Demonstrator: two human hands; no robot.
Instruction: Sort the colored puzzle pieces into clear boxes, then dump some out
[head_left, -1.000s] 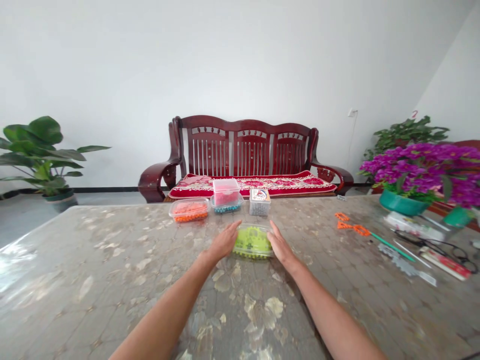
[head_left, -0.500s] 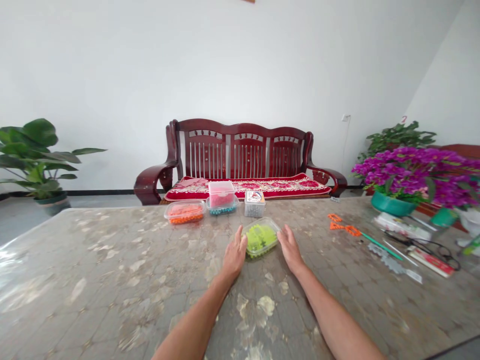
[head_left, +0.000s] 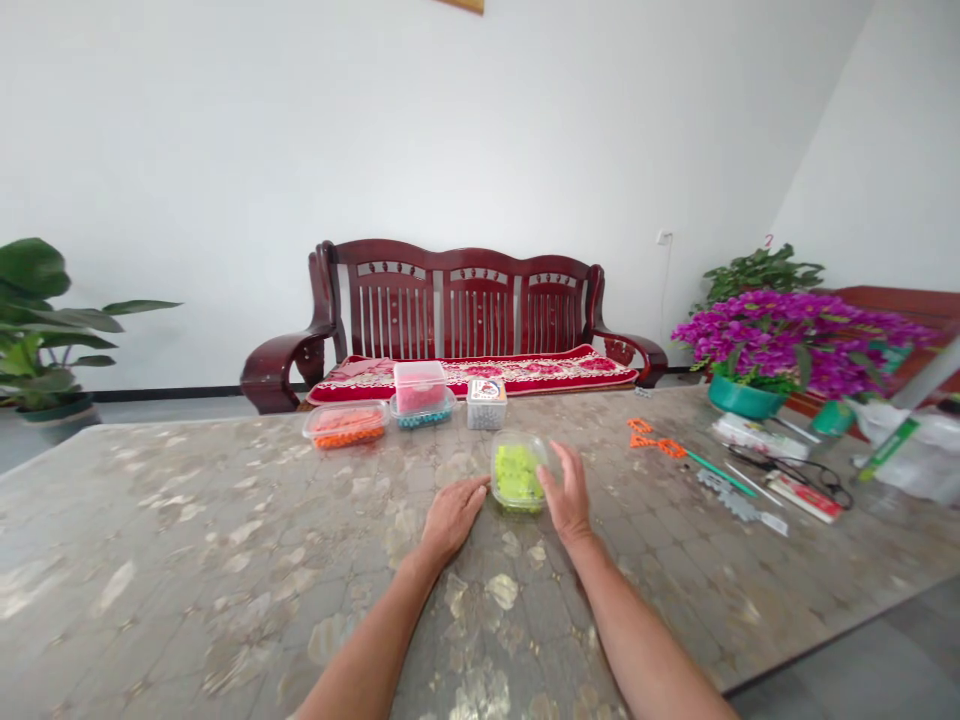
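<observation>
Left hand (head_left: 450,518) flat on the marbled worktop (head_left: 187,560), fingers loosely spread, tips touching the near corner of a clear plastic tub of lime-green pieces (head_left: 517,472). Right hand (head_left: 568,492) open, cupped against the tub's right side. Tub resting mid-worktop, between both hands. Beyond: clear tub of orange pieces (head_left: 346,424), pink-lidded box (head_left: 420,386) stacked on a tub of teal beads (head_left: 422,412), small grey box (head_left: 486,403). Well right: orange-handled scissors (head_left: 656,442).

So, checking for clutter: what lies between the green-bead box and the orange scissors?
Head view: only bare table between the green-bead box and orange scissors, apart from the right hand at the box.
</observation>
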